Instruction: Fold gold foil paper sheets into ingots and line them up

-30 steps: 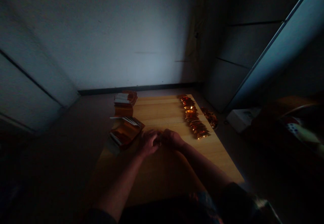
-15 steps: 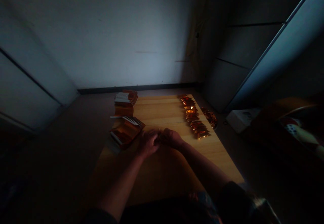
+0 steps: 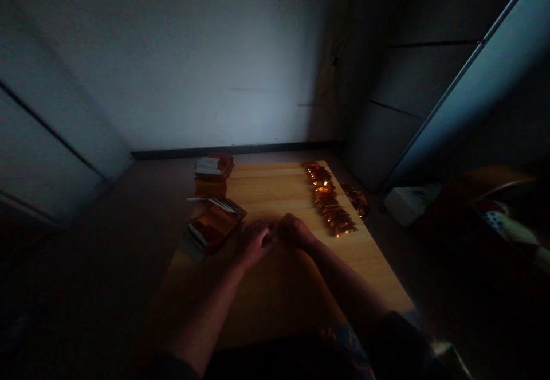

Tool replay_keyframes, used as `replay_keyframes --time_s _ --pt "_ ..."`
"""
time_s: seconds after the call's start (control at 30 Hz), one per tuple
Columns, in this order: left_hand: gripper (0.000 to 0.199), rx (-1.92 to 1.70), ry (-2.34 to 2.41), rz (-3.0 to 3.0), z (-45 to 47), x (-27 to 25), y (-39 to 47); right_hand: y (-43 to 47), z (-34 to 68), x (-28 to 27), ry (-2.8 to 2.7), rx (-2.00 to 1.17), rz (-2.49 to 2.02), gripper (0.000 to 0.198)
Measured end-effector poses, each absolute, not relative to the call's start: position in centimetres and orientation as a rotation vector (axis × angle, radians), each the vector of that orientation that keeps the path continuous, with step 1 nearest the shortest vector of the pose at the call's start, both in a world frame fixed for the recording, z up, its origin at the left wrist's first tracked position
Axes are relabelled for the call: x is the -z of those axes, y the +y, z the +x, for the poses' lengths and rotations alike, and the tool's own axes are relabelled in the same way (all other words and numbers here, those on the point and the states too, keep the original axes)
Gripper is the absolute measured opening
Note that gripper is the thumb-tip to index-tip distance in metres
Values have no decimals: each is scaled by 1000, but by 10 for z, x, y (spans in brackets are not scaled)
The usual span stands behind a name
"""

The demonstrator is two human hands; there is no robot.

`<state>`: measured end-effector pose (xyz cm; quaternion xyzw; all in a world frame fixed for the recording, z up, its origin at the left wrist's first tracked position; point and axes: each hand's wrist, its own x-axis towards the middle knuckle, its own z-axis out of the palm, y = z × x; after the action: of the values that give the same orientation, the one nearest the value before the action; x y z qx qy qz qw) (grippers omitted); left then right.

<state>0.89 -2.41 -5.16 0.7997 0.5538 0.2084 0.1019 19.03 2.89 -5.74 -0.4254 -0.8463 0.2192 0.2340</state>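
Observation:
Close together over the middle of the wooden table are my two hands. My left hand is closed, thumb and fingers pinched. My right hand is curled into a fist beside it, a narrow gap between them. Something small and pale may lie between the fingertips, too dark and small to name. Left of my left hand lies a stack of shiny copper-coloured foil sheets with white edges. To the right of my right hand runs a row of folded copper foil pieces, overlapping one another.
At the table's far left corner sits another bundle of foil sheets. Beyond the right edge, lower down, is a heap of foil pieces. A white box stands on the floor at right. Behind the table rises a pale wall.
My right hand has shifted slightly right and up, opening a small gap from my left hand. My left hand stays nearly in place. The foil stacks have not moved.

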Motion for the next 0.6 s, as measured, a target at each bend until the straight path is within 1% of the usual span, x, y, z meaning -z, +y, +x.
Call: replay_keyframes --time_s 0.17,0.3,0.37,0.6 --pt "12 -640 1624 2352 9 52 -24 26 190 64 -2240 -580 -1105 11" --pt "30 -644 1625 2354 9 52 -24 23 187 66 -2234 -564 -1080 15" --pt "34 -640 1632 2353 9 52 -24 23 187 66 -2207 -583 -1076 15" --pt "28 -619 1628 2357 9 50 -24 23 188 63 -2155 -617 -1142 16"
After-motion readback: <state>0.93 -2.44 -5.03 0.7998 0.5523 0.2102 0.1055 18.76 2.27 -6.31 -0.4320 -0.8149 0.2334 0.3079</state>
